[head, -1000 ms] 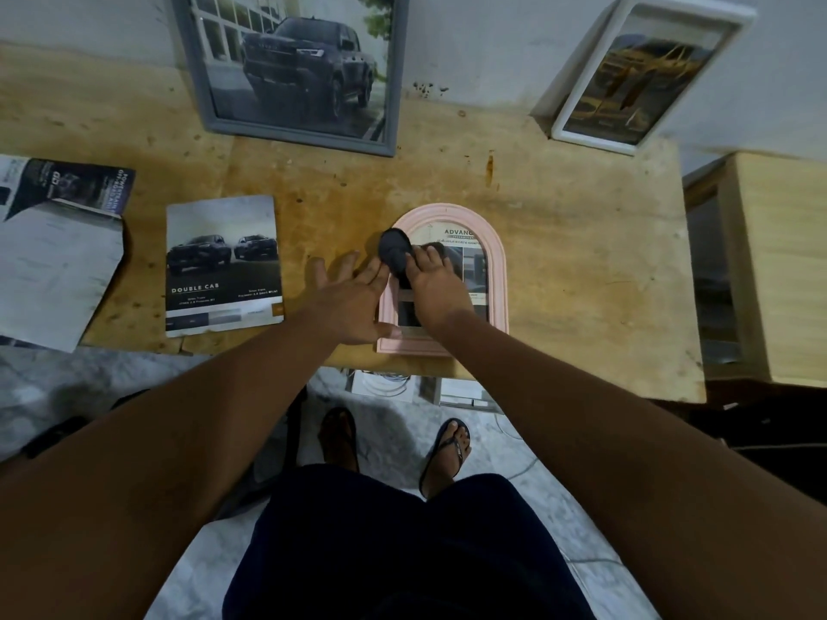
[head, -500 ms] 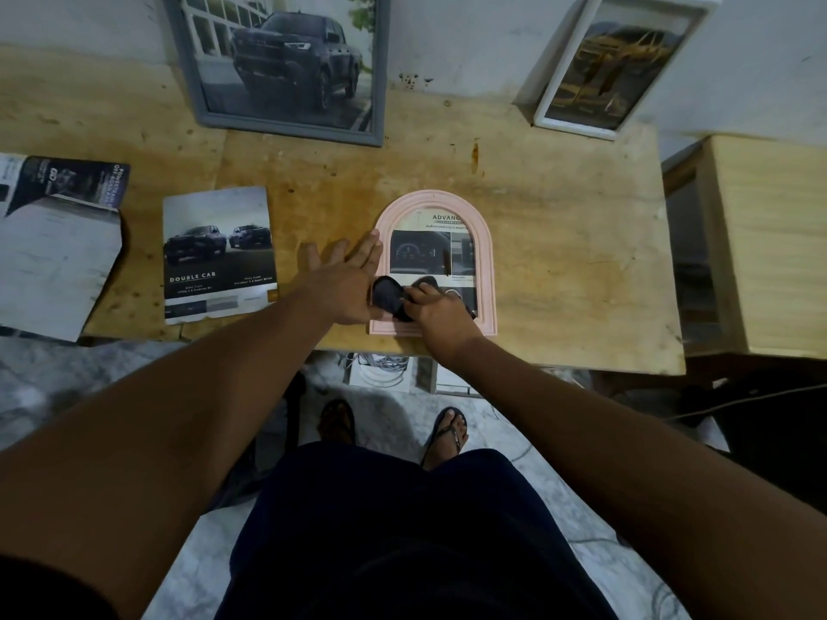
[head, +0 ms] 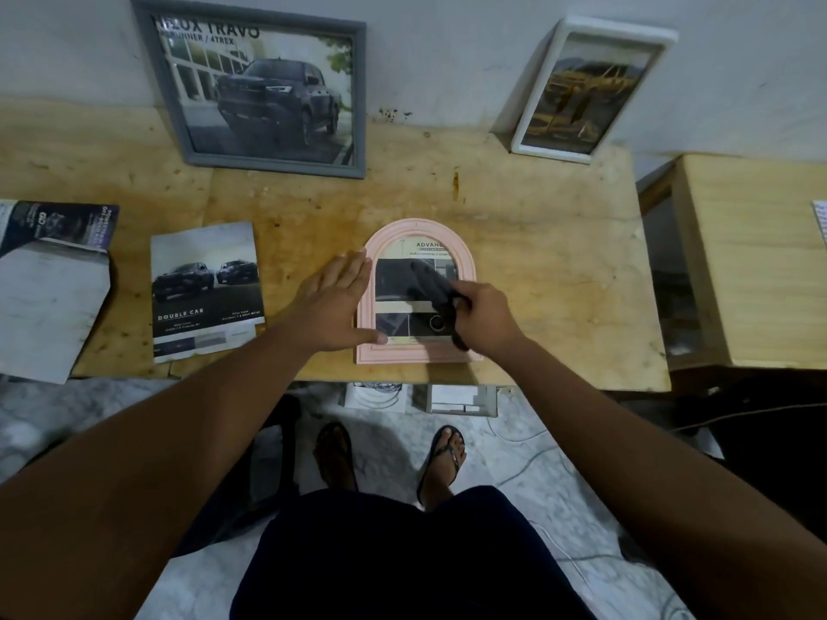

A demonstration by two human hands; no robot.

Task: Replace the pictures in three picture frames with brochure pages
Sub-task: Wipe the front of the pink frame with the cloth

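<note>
We have one view, from a wide-angle camera worn on the person's head. It faces forward and steeply down onto the counter, which crosses the middle of the frame. It sits near. Both forearms run in from the lower corners, and the left hand and the right hand lie near centre. The wall fills the top edge. The person's feet on the floor show at bottom centre.
</note>
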